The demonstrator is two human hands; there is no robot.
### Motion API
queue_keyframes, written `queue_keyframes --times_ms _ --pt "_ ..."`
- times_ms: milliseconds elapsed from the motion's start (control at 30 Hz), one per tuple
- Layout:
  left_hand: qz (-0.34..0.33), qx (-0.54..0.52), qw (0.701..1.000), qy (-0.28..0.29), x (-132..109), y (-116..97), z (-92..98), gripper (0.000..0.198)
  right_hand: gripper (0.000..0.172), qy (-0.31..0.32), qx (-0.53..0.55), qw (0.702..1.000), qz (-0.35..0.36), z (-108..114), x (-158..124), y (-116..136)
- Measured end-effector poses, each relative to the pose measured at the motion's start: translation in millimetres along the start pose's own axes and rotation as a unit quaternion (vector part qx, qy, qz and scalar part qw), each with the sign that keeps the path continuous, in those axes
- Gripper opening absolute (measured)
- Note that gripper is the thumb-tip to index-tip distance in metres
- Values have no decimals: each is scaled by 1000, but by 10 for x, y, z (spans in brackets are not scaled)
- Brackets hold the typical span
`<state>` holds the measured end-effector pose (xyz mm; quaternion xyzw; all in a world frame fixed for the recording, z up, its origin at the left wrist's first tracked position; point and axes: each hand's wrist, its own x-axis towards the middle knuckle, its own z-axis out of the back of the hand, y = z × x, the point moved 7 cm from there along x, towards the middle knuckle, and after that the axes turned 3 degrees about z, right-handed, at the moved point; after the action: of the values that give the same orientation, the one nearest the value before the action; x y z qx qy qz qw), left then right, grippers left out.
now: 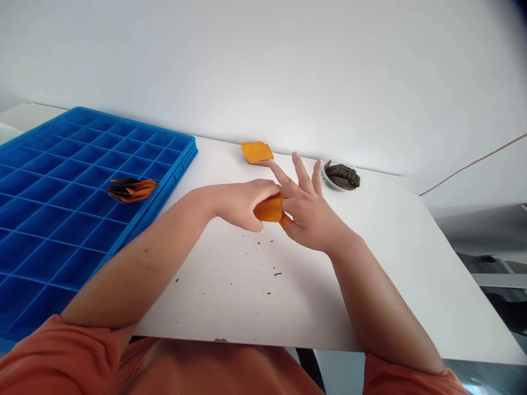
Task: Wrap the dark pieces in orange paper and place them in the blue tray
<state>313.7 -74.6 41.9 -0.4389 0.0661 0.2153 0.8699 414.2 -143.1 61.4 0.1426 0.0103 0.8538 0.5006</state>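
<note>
A small orange paper packet (268, 210) is held above the table's middle. My left hand (242, 204) grips it, thumb and fingers closed on its left end. My right hand (307, 211) has its index finger and thumb at the packet's right end, where an orange edge curves round the thumb. The other fingers of that hand are spread upward. Whether anything is inside the packet is hidden. Behind the hands lies another orange piece (257, 152), flat on the table. To the right of my right hand, a clear round tub (328, 181) holds thin dark-brown flat pieces (343, 176).
A blue compartment tray (173, 151) takes up the left side. Several orange and black packets (132, 190) stand bunched in one of its compartments. Small dark crumbs (278, 274) are scattered over the white table (395, 263) in front of the hands. A white wall rises behind.
</note>
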Motion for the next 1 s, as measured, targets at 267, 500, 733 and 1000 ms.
queue_keyframes --times_ms 267,500,733,1000 --pt "-22 0 999 -30 -18 -5 113 56 22 -15 -25 999 12 -47 -3 0" --pt "-72 -57 995 -27 3 -45 91 64 14 -74 -37 996 18 -49 -7 -9" --pt "-48 -69 996 -18 40 12 80 59 6 -42 -34 998 20 -32 8 26" --pt "-83 -93 991 -50 36 -33 133 58 7 -46 -23 998 21 44 -17 6"
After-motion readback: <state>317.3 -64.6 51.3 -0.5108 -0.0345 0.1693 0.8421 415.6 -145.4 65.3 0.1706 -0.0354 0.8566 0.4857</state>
